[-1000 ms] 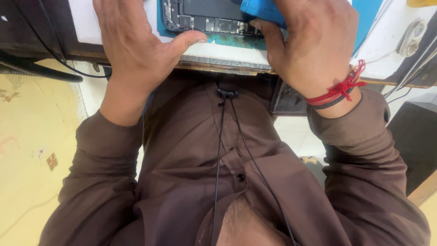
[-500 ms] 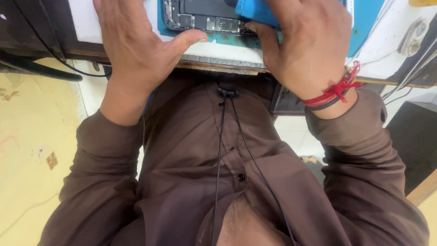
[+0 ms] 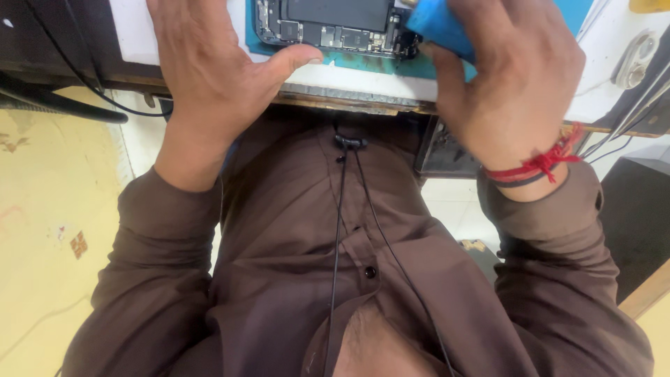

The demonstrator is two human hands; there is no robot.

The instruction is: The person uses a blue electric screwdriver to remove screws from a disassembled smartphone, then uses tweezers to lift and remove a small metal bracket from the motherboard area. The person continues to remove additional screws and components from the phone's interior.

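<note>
An opened phone (image 3: 335, 24) with its dark battery and circuit boards exposed lies on a teal mat (image 3: 377, 64) at the near edge of a white bench (image 3: 363, 89). My left hand (image 3: 209, 70) rests flat beside the phone's left end, thumb stretched along its near side, holding nothing. My right hand (image 3: 509, 84), with a red thread at the wrist, is closed around a blue tool handle (image 3: 440, 31) whose end sits over the phone's right end. The tool's tip is hidden.
Black cables (image 3: 63, 105) run off the bench at the left. More cables and a dark box (image 3: 635, 216) are at the right. An earphone cord (image 3: 342, 209) hangs down my brown shirt. Yellow floor (image 3: 49, 230) lies below left.
My right hand with the blue tool has shifted slightly left, toward the phone's right end. The left hand has stayed put.
</note>
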